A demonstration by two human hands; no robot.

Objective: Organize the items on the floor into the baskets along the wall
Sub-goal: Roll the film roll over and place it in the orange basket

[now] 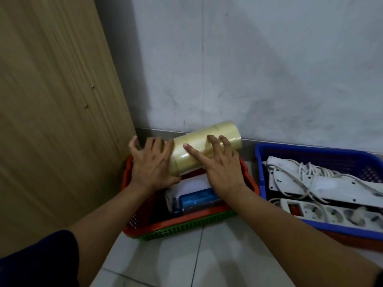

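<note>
Head view is showing your two bare forearms reaching forward over glossy pale floor tiles (186,264), a dark sleeve (41,257) covering your left upper arm. Just past the tiles, a red basket (250,181) of slotted plastic is sitting nested inside a green basket (186,226) of the same ribbed mesh, tucked against a wood-grain panel (51,100) on the left. Inside the red one, a translucent blue box (196,200) is lying beside flat white paper (196,184).

Your left hand (151,162) is spreading its fingers wide and cupping the near end of the tape stack (199,148), a long smooth cylinder of yellowish, shiny tape rolls joined end to end. Your right hand (221,168) is resting on top of the cylinder with fingers splayed and the index finger stretched out along it; neither hand is closing fully around it. The stack is lying tilted over the rear of the red basket, its far end pointing toward the wall; whether it is touching the rim you cannot tell.

To the right, set apart from the red basket, a blue basket (261,172) of perforated plastic is holding white power strips (331,212) and tangled white cords (306,172). Beyond everything, a matte, scuffed grey wall (248,69) is rising from a narrow baseboard.
</note>
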